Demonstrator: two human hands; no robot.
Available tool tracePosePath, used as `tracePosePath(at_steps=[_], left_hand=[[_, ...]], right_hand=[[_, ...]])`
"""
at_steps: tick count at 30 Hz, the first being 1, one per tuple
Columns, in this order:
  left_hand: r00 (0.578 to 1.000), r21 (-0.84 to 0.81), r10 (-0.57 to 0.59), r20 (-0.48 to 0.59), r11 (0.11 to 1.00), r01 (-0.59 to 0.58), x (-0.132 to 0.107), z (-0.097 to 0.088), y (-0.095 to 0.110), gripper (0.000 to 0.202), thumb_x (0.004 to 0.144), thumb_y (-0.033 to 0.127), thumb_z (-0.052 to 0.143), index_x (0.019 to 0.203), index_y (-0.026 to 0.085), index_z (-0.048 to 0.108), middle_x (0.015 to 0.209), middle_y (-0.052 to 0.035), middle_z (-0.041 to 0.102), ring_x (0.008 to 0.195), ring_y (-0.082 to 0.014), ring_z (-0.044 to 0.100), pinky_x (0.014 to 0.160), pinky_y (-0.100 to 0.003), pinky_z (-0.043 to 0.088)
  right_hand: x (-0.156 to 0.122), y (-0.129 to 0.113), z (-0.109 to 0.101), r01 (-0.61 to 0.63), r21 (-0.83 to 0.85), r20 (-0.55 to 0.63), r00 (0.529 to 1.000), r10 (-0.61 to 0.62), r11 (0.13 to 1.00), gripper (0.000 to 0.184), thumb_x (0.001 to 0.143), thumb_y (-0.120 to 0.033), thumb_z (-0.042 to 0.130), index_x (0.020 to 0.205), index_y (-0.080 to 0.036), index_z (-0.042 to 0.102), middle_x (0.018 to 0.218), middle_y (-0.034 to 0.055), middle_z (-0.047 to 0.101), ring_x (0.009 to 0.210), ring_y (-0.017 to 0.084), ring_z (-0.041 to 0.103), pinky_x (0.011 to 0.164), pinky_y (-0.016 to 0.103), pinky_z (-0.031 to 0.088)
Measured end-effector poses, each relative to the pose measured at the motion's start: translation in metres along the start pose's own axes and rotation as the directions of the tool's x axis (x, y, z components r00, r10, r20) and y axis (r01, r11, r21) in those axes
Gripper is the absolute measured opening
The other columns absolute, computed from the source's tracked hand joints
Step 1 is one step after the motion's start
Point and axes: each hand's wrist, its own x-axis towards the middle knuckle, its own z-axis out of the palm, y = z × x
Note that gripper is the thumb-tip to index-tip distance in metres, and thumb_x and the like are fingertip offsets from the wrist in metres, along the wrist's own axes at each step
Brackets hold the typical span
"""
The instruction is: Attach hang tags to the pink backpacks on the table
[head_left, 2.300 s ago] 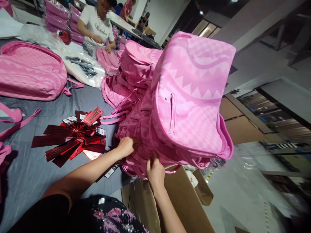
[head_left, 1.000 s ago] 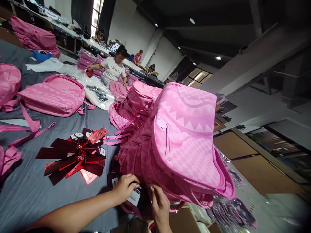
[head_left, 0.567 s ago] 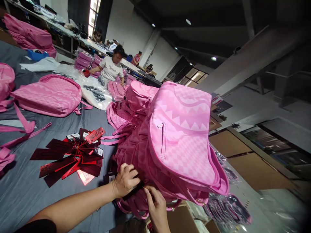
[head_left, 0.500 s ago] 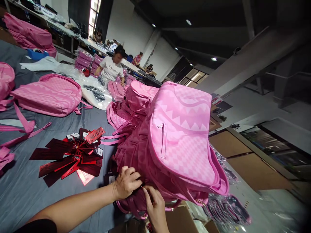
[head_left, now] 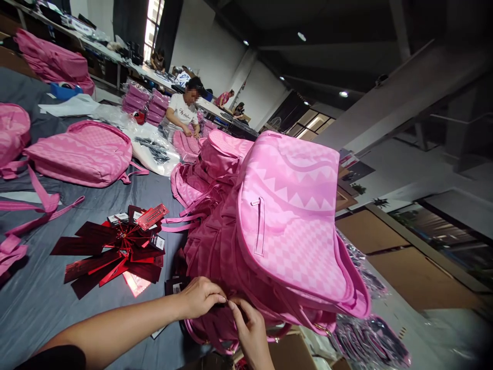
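The grip of the left hand [head_left: 202,298] and that of the right hand [head_left: 250,326] meet fingertip to fingertip at the near lower side of the stack of pink backpacks [head_left: 215,241]; whether either pinches something thin is too small to tell. That stack, the largest thing here, stands on the grey-covered desk [head_left: 38,303], with a cardboard box [head_left: 290,352] below its near right side. Its many folds suggest soft, flattened bags, each probably light, though the whole pile would be heavy and apt to slump; one bag is best taken by its piped edge or straps with a full hand. The top backpack [head_left: 296,221] lies bent across the stack, its smooth printed face likely a little slippery but hardly fragile. To the left of the stack, well apart from the hands, a bunch of red tags [head_left: 124,241] fans out; these look like light, stiff, glossy card, easy to crease and best held by their edges. Smallest, at the stack's lower left and near the left hand, dark tags [head_left: 175,285] likely want a fingertip pinch.
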Motion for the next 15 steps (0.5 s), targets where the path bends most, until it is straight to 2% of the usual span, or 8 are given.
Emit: tracePosePath(at_steps=[7, 12, 15], left_hand=[[0.995, 0.283, -0.054, 0.086, 0.959, 0.027, -0.0020, -0.0034, 0.0024, 0.023, 0.090, 0.028, 0.053, 0.099, 0.024, 0.074, 0.092, -0.0037, 0.075, 0.085, -0.0181, 0.070, 0.074, -0.023, 0.046], [0.994, 0.278, -0.056, 0.099, 0.960, 0.026, -0.0015, -0.0068, 0.0032, 0.023, 0.091, 0.028, 0.052, 0.101, 0.025, 0.073, 0.093, -0.0020, 0.075, 0.084, -0.0157, 0.070, 0.070, -0.021, 0.045], [0.992, 0.348, -0.040, 0.120, 0.937, -0.004, -0.0019, -0.0103, 0.0041, 0.024, 0.092, 0.029, 0.051, 0.101, 0.026, 0.072, 0.092, -0.0026, 0.075, 0.083, -0.0173, 0.070, 0.069, -0.023, 0.044]], right_hand=[[0.0012, 0.0017, 0.0015, 0.146, -0.102, 0.045, 0.989, -0.142, 0.984, 0.022, 0.091, -0.027, 0.050, 0.087, -0.016, 0.069, 0.080, 0.0079, 0.072, 0.070, 0.017, 0.069, 0.065, 0.020, 0.053], [0.0033, -0.0039, -0.0013, 0.166, -0.105, 0.072, 0.985, -0.159, 0.981, 0.022, 0.092, -0.025, 0.049, 0.087, -0.016, 0.068, 0.081, 0.0083, 0.072, 0.071, 0.017, 0.070, 0.065, 0.019, 0.053], [0.0041, -0.0056, -0.0010, 0.181, -0.112, 0.079, 0.982, -0.173, 0.977, 0.022, 0.091, -0.024, 0.047, 0.087, -0.016, 0.067, 0.079, 0.0075, 0.072, 0.069, 0.017, 0.069, 0.064, 0.019, 0.053]])
